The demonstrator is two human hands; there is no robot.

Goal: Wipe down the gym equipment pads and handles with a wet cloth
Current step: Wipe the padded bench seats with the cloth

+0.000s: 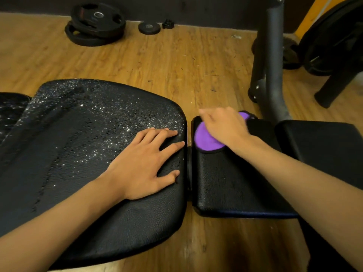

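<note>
A large black padded bench seat (pixel 78 154) fills the left half, its worn surface flecked with shiny spots. My left hand (pixel 145 163) lies flat on its right end, fingers spread, holding nothing. Across a narrow gap sits a smaller black pad (pixel 225 183). A purple cloth (pixel 204 138) with a dark edge rests on the far part of that pad. My right hand (pixel 224 126) presses down on the cloth, fingers curled over it and slightly blurred.
A third black pad (pixel 324 146) lies at the right. A grey metal upright (pixel 272 61) stands behind the small pad. Stacked black weight plates (pixel 96 24) and a small plate (pixel 148 28) lie on the wooden floor (pixel 176 61); more plates (pixel 330 42) lean at the far right.
</note>
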